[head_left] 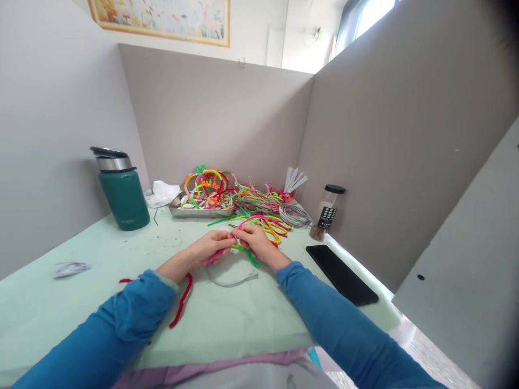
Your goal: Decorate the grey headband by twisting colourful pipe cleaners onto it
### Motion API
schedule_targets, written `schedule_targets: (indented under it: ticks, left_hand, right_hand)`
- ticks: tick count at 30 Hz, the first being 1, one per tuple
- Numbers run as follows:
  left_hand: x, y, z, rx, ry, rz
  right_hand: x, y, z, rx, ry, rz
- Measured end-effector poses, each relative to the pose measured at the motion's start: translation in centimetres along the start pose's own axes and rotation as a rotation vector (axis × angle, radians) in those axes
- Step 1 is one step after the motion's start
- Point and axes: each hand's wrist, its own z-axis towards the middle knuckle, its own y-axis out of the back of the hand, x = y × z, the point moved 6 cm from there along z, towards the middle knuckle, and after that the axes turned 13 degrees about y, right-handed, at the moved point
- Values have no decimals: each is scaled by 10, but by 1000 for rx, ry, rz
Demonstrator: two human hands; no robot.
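Note:
My left hand (pixel 214 246) and my right hand (pixel 252 239) meet over the middle of the table, fingertips pinched together on a pink pipe cleaner (pixel 213 257). Its pink length sticks out below my left fingers, and more pink shows above my right hand. Under the hands lies a green pipe cleaner (pixel 250 257); whether it is joined to the pink one I cannot tell. A curved grey cord (pixel 231 283) rests just in front of them. Near my left wrist is a red pipe cleaner (pixel 182 302). My fingers hide the exact pinch point.
Behind the hands are a metal tray (pixel 200 212) with pipe-cleaner hoops, a heap of coloured pipe cleaners (pixel 259 199) and a grey wire coil (pixel 295 216). A green bottle (pixel 125 200) stands left; a black-lidded jar (pixel 325 213) and a black phone (pixel 343 274) are right. Partitions surround the table.

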Motion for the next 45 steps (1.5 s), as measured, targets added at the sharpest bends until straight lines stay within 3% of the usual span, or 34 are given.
schedule_targets:
  ticks: [12,19,26,38,41,45]
  left_hand:
    - [-4,-3,-2,21,-36,30]
    - [1,-4,2,74,-7,71]
    - [-3,-13,-6,167,16,60]
    - [-4,-7,-5,91,-8,45]
    - [-5,-4,-4,55,-22,15]
    - [-5,0,-2,21,-41,-12]
  right_hand:
    - [-5,3,2,-20,-15,101]
    - [-14,21,7,-272,-72,220]
    - [-16,32,8,-381,-59,244]
    - [-17,68,8,-646,15,250]
    - [-18,62,10,-549,-25,299]
    - [-15,30,9,-210,-96,235]
